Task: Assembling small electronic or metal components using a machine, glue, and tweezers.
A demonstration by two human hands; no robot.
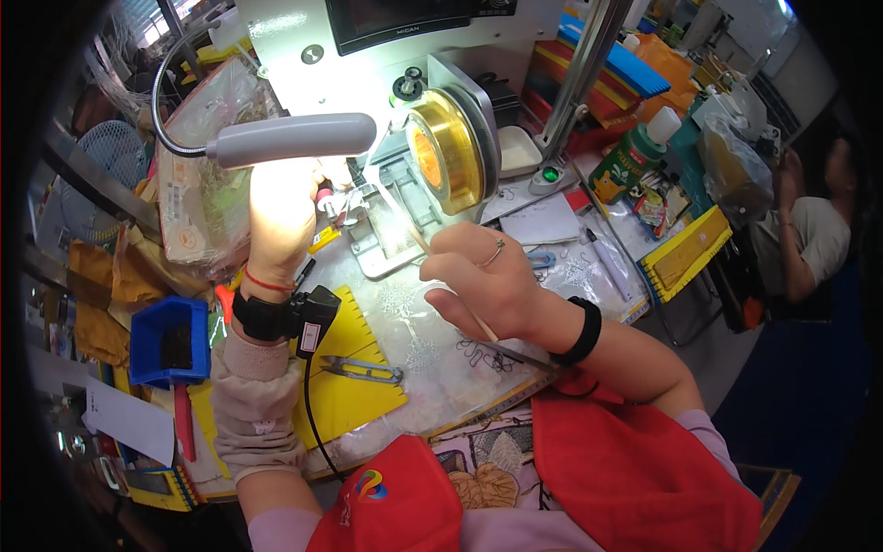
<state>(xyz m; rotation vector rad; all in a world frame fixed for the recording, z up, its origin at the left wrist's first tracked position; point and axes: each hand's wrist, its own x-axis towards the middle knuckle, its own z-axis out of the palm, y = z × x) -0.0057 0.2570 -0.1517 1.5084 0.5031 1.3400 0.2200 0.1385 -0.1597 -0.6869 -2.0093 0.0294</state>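
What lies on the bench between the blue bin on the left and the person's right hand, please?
In the head view, between the blue bin and the right hand lie the person's left wrist with a black strapped device, a yellow mat and small metal snips.

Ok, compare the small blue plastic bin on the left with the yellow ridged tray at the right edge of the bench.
The small blue plastic bin is a deep, open-topped box with something dark inside; the yellow ridged tray is long, flat and shallow. The bin lies near the left hand, while the tray lies beyond the right hand, hanging over the bench edge. The bin's walls are smooth; the tray's rim is toothed. Both are brightly coloured and untouched by either hand.
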